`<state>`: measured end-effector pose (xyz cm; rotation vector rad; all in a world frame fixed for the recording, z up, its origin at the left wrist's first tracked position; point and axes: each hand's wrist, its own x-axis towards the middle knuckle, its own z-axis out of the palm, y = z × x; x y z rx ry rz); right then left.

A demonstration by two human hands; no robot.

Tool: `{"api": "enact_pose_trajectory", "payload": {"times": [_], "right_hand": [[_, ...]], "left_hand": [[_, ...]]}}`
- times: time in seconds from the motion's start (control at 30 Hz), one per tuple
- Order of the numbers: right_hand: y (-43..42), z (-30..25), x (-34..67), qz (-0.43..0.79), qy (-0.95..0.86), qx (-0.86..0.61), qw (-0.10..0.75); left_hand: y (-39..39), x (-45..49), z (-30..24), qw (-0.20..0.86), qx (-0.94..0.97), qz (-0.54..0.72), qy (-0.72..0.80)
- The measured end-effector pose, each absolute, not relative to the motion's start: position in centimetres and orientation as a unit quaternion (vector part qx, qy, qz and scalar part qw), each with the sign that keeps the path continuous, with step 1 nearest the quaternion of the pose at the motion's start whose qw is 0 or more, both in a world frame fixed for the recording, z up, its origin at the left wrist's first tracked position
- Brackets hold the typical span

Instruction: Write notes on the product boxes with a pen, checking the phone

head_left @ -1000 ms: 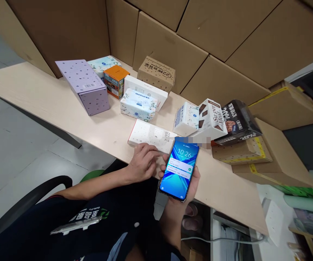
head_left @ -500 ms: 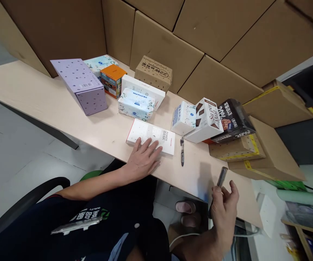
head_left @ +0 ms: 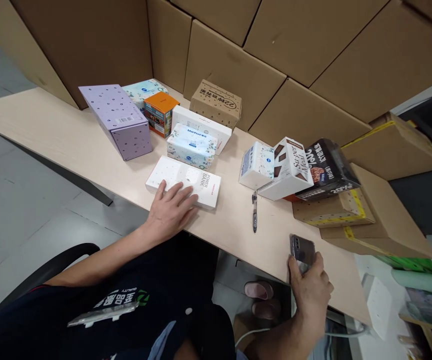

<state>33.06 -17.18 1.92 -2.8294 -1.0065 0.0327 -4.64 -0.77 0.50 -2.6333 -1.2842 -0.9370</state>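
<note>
My left hand [head_left: 172,212] rests with spread fingers on top of a white power bank box [head_left: 210,186] near the table's front edge. My right hand [head_left: 311,285] grips a smartphone [head_left: 303,249] in a clear case by its near end. The phone lies low at the table's right side with its camera side up. Between the two hands a pen [head_left: 254,212] lies on the wooden table [head_left: 234,227]. Just behind the power bank box stands a pack of tissues [head_left: 192,145].
A lilac box [head_left: 116,120], an orange box [head_left: 160,114] and a brown carton [head_left: 216,102] stand at the back left. To the right are a small tissue pack [head_left: 257,165], a white Super Meal box [head_left: 291,170] and a black package [head_left: 326,170] on cartons. Large cardboard boxes [head_left: 234,75] wall the back.
The power bank box has slid left under my left hand. My right hand has turned the phone from edge-on to flat, back side up, and lowered it to the table.
</note>
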Motion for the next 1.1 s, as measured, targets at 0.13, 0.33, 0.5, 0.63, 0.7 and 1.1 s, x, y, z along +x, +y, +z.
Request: {"api": "enact_pose_trajectory", "payload": {"times": [0.13, 0.33, 0.5, 0.63, 0.7, 1.1], "right_hand": [[-16.9, 2.2, 33.2, 0.031, -0.326, -0.943, 0.063], [-17.1, 1.9, 33.4, 0.023, -0.331, -0.94, 0.083], [-15.3, 1.5, 30.2, -0.08, -0.424, -0.871, 0.234], [-10.3, 1.9, 23.0, 0.066, -0.565, -0.756, 0.324], [-7.5, 2.2, 19.2, 0.119, -0.639, -0.7, 0.297], [-4.8, 2.8, 13.4, 0.27, -0.599, -0.628, 0.416]], "left_hand": [[0.5, -6.2, 0.3, 0.014, -0.842, -0.316, -0.437], [2.4, -7.5, 1.4, 0.029, -0.811, -0.312, -0.494], [3.6, -9.6, 3.8, 0.048, -0.701, -0.249, -0.667], [4.2, -11.2, 3.7, 0.009, -0.682, -0.18, -0.709], [4.5, -11.7, 3.2, -0.007, -0.689, -0.166, -0.705], [2.1, -11.2, 3.6, -0.333, -0.621, -0.431, -0.563]]}}
